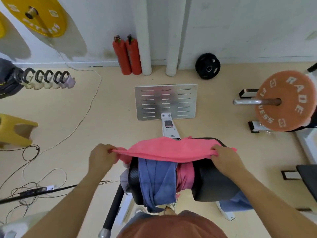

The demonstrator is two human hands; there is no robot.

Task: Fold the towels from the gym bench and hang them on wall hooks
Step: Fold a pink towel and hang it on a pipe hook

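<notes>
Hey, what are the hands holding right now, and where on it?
Both hold the pink towel by its ends: the left hand grips the left end, the right hand the right, stretching it above the bench.

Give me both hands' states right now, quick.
Left hand: closed, pinching the left end of the pink towel.
Right hand: closed, gripping the right end of the same towel.

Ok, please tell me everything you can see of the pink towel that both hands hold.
The pink towel is plain coral cloth, soft and fuzzy by its look. It is stretched sideways over the black bench pad, across a blue towel draped there. The left hand grips one end, the right hand the other; the middle sags.
</notes>
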